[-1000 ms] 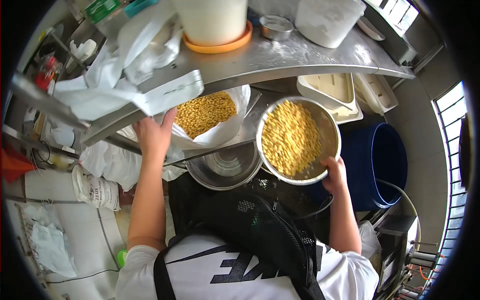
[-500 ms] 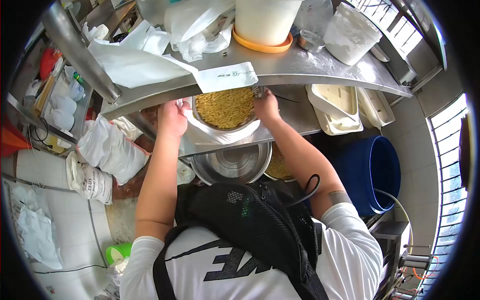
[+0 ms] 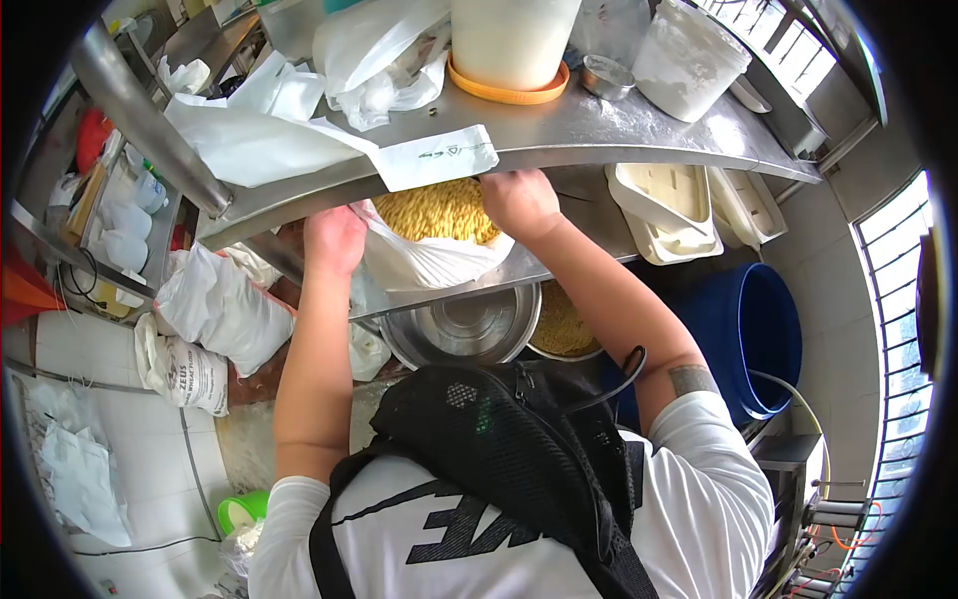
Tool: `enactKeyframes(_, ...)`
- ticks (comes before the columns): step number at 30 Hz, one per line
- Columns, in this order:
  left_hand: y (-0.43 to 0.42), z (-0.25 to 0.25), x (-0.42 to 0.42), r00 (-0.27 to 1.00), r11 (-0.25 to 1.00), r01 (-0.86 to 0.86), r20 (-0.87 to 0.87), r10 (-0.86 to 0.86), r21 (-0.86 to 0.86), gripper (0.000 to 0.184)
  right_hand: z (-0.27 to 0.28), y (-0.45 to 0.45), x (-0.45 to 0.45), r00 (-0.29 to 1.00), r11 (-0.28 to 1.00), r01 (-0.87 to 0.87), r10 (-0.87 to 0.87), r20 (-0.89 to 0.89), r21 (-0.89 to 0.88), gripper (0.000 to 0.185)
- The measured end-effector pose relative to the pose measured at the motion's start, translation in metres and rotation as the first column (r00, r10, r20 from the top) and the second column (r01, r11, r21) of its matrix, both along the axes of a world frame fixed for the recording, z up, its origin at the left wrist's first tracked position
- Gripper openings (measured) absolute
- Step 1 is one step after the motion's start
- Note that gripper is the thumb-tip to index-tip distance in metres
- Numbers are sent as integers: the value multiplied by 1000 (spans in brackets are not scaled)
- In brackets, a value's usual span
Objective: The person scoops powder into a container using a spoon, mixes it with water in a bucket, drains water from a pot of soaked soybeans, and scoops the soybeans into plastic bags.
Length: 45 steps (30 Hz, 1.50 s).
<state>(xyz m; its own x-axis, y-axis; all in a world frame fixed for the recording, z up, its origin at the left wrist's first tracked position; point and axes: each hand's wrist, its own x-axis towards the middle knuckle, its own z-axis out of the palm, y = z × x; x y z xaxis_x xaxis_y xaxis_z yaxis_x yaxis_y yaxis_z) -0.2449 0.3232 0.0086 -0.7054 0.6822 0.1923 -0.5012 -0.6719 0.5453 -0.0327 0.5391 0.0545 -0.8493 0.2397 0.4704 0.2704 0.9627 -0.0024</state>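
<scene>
Yellow beans (image 3: 439, 210), smeared by motion, show in the mouth of a white plastic bag (image 3: 434, 263) on the lower shelf, just under the upper shelf's edge. My left hand (image 3: 336, 240) is closed on the bag's left edge. At the right of the beans, my right hand (image 3: 522, 205) is closed where the rim of a metal bowl was visible earlier. The bowl itself is now mostly hidden by the bag, the shelf and my hand. Below stand a wide steel basin (image 3: 461, 327) and a container of brownish grains (image 3: 565, 324).
The upper steel shelf (image 3: 639, 140) overhangs my hands. On it are a white sheet (image 3: 439, 158), a white bucket (image 3: 514, 40) and a small metal bowl (image 3: 607, 77). Cream trays (image 3: 664, 205) lie to the right, above a blue barrel (image 3: 763, 339). Sacks (image 3: 230, 309) stand left.
My right hand has risen and turned inward, and the metal bowl's rim has gone from sight. The beans are blurred now, and the bag's front edge stands higher around them. My left hand moved slightly down.
</scene>
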Motion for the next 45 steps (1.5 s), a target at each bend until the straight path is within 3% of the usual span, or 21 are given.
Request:
enactKeyframes(2,0,1,3,999,999,-34,7,35,-27,26,7,5,16,999,999,39,-39,33,0,14)
enactKeyframes(4,2,-1,4,998,997,-61,9,61,-53,26,-11,26,26,979,997,49,-58,-195,-53,12)
enactKeyframes(6,-3,-4,3,977,995,101,-189,-98,7,28,-24,35,39,821,942,45,-225,-525,-333,28)
enactKeyframes(7,-2,-5,4,993,999,25,-117,-29,-42,31,-27,37,48,781,891,55,-319,-537,-450,41)
enactKeyframes(8,-1,-6,5,992,998,30,-119,-35,-47,31,-31,38,56,750,701,58,-500,-432,-711,44)
enactKeyframes(11,2,-5,12,973,971,-146,-205,106,-190,32,-95,68,67,596,643,-53,-594,-541,-764,50)
enactKeyframes(12,-1,-2,13,969,949,-152,-232,88,-276,32,-103,68,76,562,337,-249,-713,-419,-908,49)
enactKeyframes(13,-2,1,16,965,919,-157,-256,65,-361,32,-111,66,87,559,-6,-433,-786,-263,-901,48)
enactKeyframes(14,-2,3,18,966,918,-142,-255,47,-370,32,-123,67,102,547,-8,-432,-798,-255,-902,48)
enactKeyframes(16,1,7,28,881,836,-319,-464,88,-446,25,-146,66,142,601,-259,-567,-779,-178,-782,43)
enactKeyframes(20,-9,10,39,799,625,-493,-599,49,-605,29,-203,46,247,500,-261,-705,-843,-200,-660,40)
enactKeyframes(23,-20,0,38,893,726,-336,-448,42,-600,35,-230,7,339,495,-338,-568,-869,16,-750,49)
enactKeyframes(26,-23,-11,33,937,784,-289,-330,114,-549,34,-244,-22,393,353,-423,-349,-886,301,-837,51)
enactKeyframes(29,-22,-13,29,937,804,-289,-326,126,-520,31,-303,-19,419,198,-468,-279,-882,427,-839,50)
enactKeyframes(32,-17,-18,22,943,817,-269,-311,116,-511,26,-323,4,400,268,-471,-477,-882,387,-742,57)
enactKeyframes(34,-10,-16,22,938,818,-286,-322,132,-499,21,-328,29,369,335,-527,-460,-848,410,-714,65)
enactKeyframes(36,-1,-6,38,937,826,-305,-305,171,-475,20,-338,63,317,539,-626,-91,-685,490,-774,58)
enactKeyframes(38,7,5,49,927,801,-349,-305,218,-486,20,-271,75,227,687,-354,90,-655,315,-931,50)
enactKeyframes(40,8,7,49,913,753,-393,-324,249,-528,17,-217,96,144,820,-75,4,-571,47,-997,50)
enactKeyframes(44,16,16,48,826,701,-483,-539,165,-525,6,-124,100,2,870,491,-20,-420,-257,-871,57)
enactKeyframes(45,18,16,48,832,711,-463,-536,143,-529,6,-108,100,-17,925,510,-151,-229,-302,-847,58)
